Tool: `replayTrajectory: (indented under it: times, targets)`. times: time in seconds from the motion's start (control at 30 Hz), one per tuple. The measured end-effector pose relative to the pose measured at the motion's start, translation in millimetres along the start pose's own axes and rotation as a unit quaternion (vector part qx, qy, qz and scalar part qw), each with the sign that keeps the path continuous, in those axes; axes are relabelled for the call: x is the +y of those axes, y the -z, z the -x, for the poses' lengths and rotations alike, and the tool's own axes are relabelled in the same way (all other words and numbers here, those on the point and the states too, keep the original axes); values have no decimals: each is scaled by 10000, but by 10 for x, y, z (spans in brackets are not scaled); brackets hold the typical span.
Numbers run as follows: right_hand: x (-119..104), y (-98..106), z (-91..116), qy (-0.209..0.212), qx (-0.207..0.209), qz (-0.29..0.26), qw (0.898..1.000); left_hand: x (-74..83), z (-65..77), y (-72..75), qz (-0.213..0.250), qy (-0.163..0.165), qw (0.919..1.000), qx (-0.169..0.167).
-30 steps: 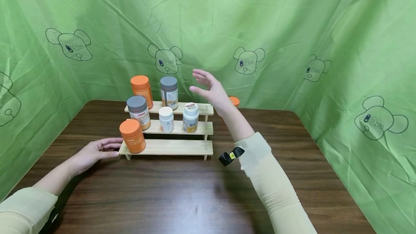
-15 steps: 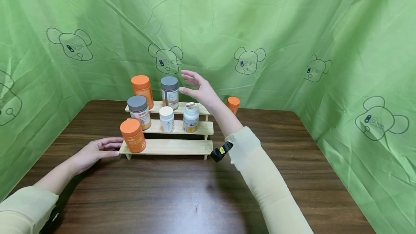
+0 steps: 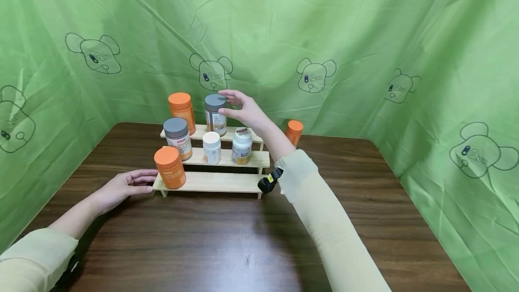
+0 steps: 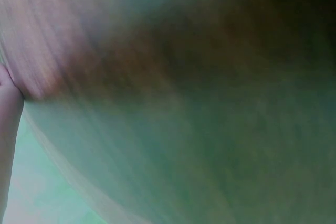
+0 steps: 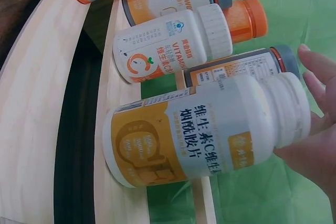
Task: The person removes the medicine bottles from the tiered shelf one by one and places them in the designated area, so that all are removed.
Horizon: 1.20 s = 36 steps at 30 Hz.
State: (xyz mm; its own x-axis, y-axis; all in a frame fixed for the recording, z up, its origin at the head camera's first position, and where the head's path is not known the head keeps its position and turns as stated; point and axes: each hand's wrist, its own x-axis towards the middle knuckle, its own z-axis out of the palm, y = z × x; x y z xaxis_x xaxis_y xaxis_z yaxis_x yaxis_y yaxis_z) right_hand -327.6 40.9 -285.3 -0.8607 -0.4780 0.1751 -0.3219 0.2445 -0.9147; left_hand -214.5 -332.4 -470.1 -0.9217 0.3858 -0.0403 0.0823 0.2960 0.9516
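Note:
A three-tier wooden display rack (image 3: 219,182) bears several supplement bottles. At the left end of its lowest tier rests my left hand (image 3: 117,191), fingertips and thumb right at the board's edge, beside an orange bottle (image 3: 170,169). My right hand (image 3: 248,111) reaches over the top tier with fingers spread. Its fingertips are right at the lid of a grey-lidded bottle (image 3: 216,115); that lid (image 5: 286,60) lies near the fingertips in the right wrist view, where a white vitamin bottle (image 5: 202,135) hides part of the hand. The left wrist view is blurred.
On the middle tier stand another grey-lidded bottle (image 3: 177,139), a small white bottle (image 3: 212,148) and a white bottle with yellow label (image 3: 242,148). An orange bottle (image 3: 181,111) is on the top tier. Behind my right forearm is another orange-lidded bottle (image 3: 294,132). Green cloth (image 3: 344,21) surrounds the table.
My right hand has moved left and slightly down, from right of the grey-lidded bottle to its lid. The left hand keeps its place at the rack's end. The head view has shifted slightly.

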Motion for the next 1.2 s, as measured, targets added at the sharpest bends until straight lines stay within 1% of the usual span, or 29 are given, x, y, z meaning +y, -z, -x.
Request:
replayTrajectory:
  times: [0.13,0.33,0.53,0.87,1.2]
  targets:
    - [79,-32,-69,-2,14,-12,10000,3,3,6,-18,-11,10000,-13]
    - [103,-54,-116,-66,-3,36,10000,19,-6,4,-22,-45,10000,-25]
    - [119,-76,-170,-69,78,52,9999,8,-7,3,-10,-99,9999,-34]
    - [132,-79,-157,-83,246,129,9996,-16,-23,-10,32,-116,9999,-56]
    - [119,-50,-115,11,262,61,9996,-19,-13,1,-48,-126,9999,-65]
